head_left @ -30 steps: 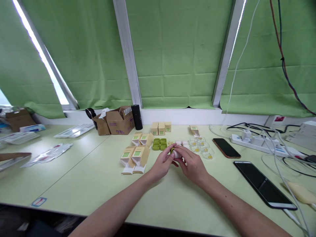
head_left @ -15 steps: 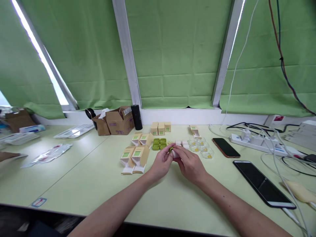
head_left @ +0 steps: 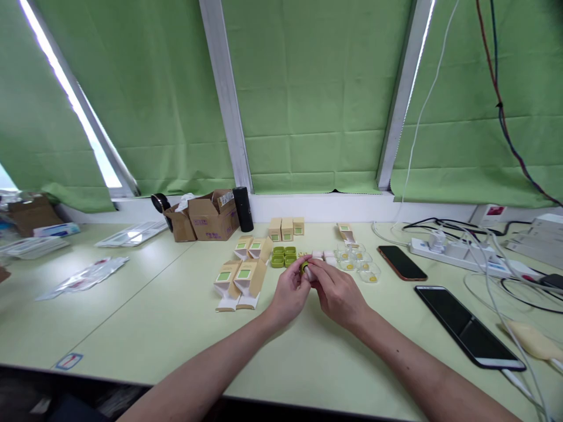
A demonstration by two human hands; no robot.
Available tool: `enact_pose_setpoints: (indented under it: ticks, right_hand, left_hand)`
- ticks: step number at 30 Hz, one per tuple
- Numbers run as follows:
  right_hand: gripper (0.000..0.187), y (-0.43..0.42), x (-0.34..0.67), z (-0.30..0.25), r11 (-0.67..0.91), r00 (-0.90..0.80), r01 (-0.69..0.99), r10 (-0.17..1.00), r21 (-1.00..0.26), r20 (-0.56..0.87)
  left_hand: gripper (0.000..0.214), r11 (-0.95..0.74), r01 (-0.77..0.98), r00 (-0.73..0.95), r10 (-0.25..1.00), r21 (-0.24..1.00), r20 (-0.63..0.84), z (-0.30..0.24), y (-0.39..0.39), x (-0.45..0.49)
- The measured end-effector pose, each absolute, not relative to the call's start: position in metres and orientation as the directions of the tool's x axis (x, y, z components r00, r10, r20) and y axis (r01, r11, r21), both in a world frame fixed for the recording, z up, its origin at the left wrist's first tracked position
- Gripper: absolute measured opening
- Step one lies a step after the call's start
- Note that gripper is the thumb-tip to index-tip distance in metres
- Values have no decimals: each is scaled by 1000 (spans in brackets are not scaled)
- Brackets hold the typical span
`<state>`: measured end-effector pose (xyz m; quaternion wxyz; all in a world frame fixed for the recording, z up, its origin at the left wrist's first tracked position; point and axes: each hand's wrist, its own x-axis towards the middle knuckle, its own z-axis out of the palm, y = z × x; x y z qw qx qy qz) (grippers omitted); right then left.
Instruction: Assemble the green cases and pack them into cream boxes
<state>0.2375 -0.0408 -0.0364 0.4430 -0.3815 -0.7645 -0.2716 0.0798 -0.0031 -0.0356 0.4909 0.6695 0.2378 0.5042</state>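
Note:
My left hand [head_left: 288,296] is closed around a small olive-green piece [head_left: 303,267], like a little box or cap, mostly covered by fingers. From the other side my right hand [head_left: 342,294] pinches a small whitish piece [head_left: 311,274] against it; how far one sits in the other I cannot tell. Just beyond are several square green cups [head_left: 284,257] and some white blocks [head_left: 329,258]. Clear plastic domes [head_left: 364,272] with yellow centres lie to the right of my hands. Several opened cream cartons [head_left: 249,275] with green labels lie to the left.
Three closed cartons [head_left: 287,229] stand at the back, and another open carton [head_left: 346,232] lies right of them. Further left are a cardboard box [head_left: 213,218] and a black cylinder [head_left: 243,209]. Two phones, one large [head_left: 468,328], and a cabled power strip [head_left: 457,256] occupy the right.
My hands stay in nearly the same place, with the green piece turned slightly and less of the white piece showing. A brown object at the far left has slid almost out of view.

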Motion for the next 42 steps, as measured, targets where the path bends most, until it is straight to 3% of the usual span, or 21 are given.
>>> enact_pose_setpoints:
  ticks: [11, 19, 42]
  right_hand:
    - [38, -41, 242, -45, 577, -292, 817, 415, -1, 862]
    - [37, -37, 239, -53, 566, -276, 824, 426, -16, 862]
    - [30, -39, 234, -47, 513, -274, 858, 426, 19, 862]
  left_hand:
    - [68, -252, -211, 508, 798, 945, 326, -33, -1, 72]
    - [73, -192, -230, 489, 825, 954, 284, -37, 2, 76]
    - [65, -271, -205, 479, 810, 940, 338, -34, 0, 76]
